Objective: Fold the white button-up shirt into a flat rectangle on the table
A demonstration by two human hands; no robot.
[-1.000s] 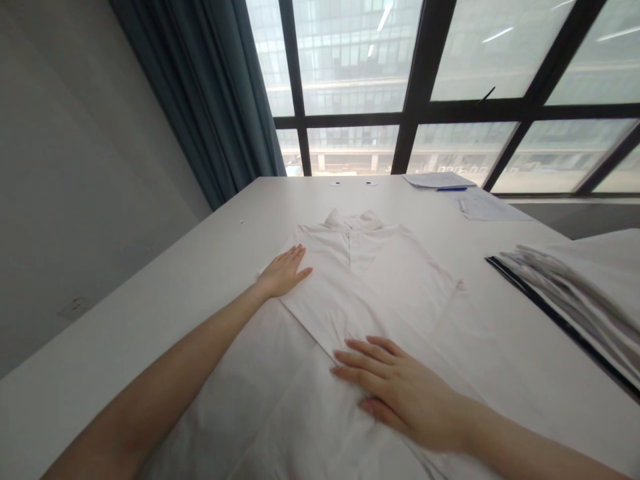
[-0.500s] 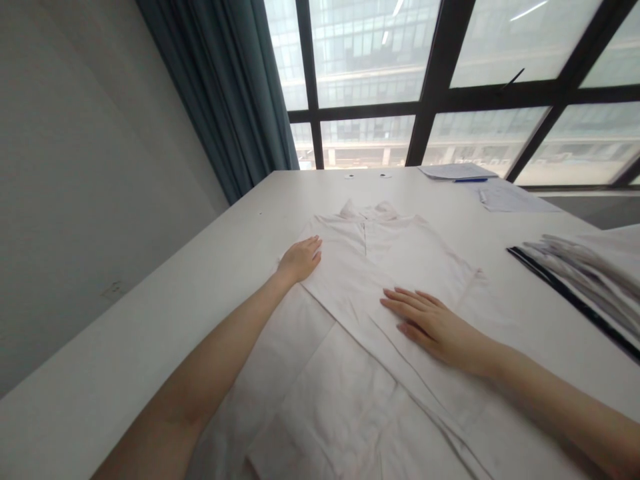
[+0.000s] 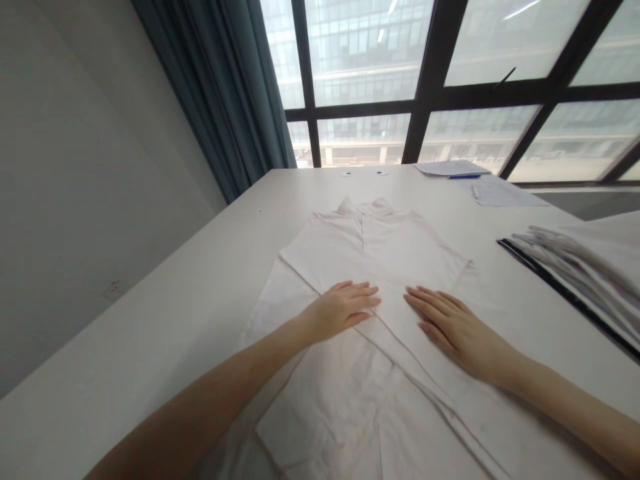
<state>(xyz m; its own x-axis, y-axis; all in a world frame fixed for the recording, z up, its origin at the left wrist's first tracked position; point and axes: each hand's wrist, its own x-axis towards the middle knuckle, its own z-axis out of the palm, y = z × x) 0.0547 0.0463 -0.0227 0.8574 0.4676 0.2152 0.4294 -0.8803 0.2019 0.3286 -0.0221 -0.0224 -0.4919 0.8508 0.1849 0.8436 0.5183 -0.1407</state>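
Note:
A white collared garment (image 3: pixel 400 250) lies spread on the white table, its collar (image 3: pixel 365 208) toward the window. One panel or sleeve crosses it diagonally, with long edges running down to the lower right. Across the middle of the garment my left hand (image 3: pixel 340 310) rests flat, fingers stretched to the right over the diagonal edge. My right hand (image 3: pixel 453 330) lies palm down on the cloth a little to the right, fingers extended. A small gap separates the fingertips of both hands. The lower part of the garment is wrinkled and runs out of view at the bottom.
On the right, a stack of folded pale cloth (image 3: pixel 590 267) sits by a black-edged strip (image 3: pixel 560 293). Papers (image 3: pixel 510 193) and a blue pen (image 3: pixel 464 177) lie at the far right of the table (image 3: pixel 200 293). A dark curtain (image 3: pixel 220 87) hangs beside the window.
My left hand has slid from the garment's left shoulder edge toward me and right, to its middle. My right hand has shifted slightly right. Both remain flat.

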